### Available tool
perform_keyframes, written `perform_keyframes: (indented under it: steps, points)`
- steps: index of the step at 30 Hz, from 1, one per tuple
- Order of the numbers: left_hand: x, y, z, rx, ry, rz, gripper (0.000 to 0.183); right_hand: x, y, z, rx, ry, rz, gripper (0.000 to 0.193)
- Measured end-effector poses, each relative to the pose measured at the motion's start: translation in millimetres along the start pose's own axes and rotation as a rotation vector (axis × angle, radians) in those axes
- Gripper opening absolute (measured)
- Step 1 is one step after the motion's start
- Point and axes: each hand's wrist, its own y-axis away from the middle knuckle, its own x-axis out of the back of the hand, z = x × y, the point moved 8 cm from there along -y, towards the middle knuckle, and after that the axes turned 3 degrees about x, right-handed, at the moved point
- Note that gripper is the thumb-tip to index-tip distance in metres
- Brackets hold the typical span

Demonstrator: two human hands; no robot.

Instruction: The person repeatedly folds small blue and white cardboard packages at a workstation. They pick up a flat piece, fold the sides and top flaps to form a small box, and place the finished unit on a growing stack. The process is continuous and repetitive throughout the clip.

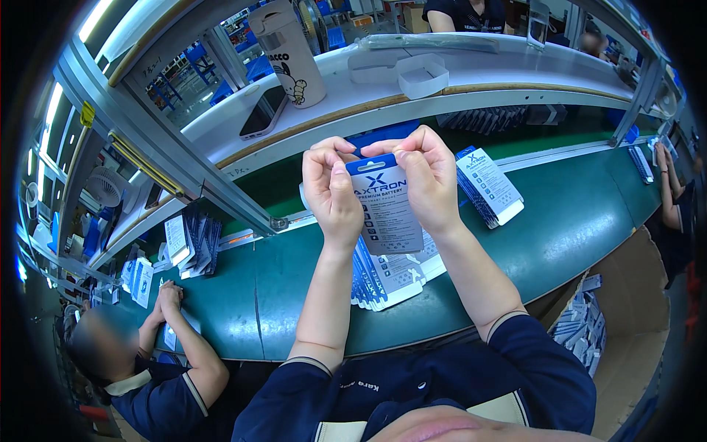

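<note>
A white and blue battery box [387, 214] with a hang slot in its top tab is held up before me, its printed face toward me. My left hand [333, 195] is closed, with thumb and curled fingers at the box's upper left corner. At the upper right edge, my right hand [431, 180] pinches the same box. Whether anything is inside the box is hidden. Just below it lies a fanned pile of similar boxes [401, 291] on the green conveyor belt [302, 309]. Another stack of boxes [492, 188] sits to the right of my right hand.
Over the belt's far side runs a white shelf [508, 70] bearing a phone [264, 114], a tumbler [289, 55] and an open white tray [423, 76]. A metal post [184, 155] stands at left. A cardboard carton [633, 331] of boxes is at right. A co-worker [158, 361] sits at left.
</note>
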Motion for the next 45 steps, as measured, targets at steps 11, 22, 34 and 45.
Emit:
perform_keyframes:
  steps: [11, 22, 34, 45]
  points:
    - [2, -1, -1, 0.007, 0.058, 0.024, 0.038, -3, -1, -8, 0.096, -0.01, -0.039, 0.028]
    - [-1, 2, 9, -0.043, 0.068, 0.004, 0.041, 8, -4, 5, 0.041, -0.037, 0.038, 0.035]
    - [-9, 3, -13, 0.27, 0.071, -0.087, 0.013, 15, -13, 11, -0.175, 0.029, -0.034, 0.025]
    - [-3, -1, -10, 0.146, 0.072, -0.078, 0.011, 8, -12, -2, -0.048, 0.224, -0.26, 0.018]
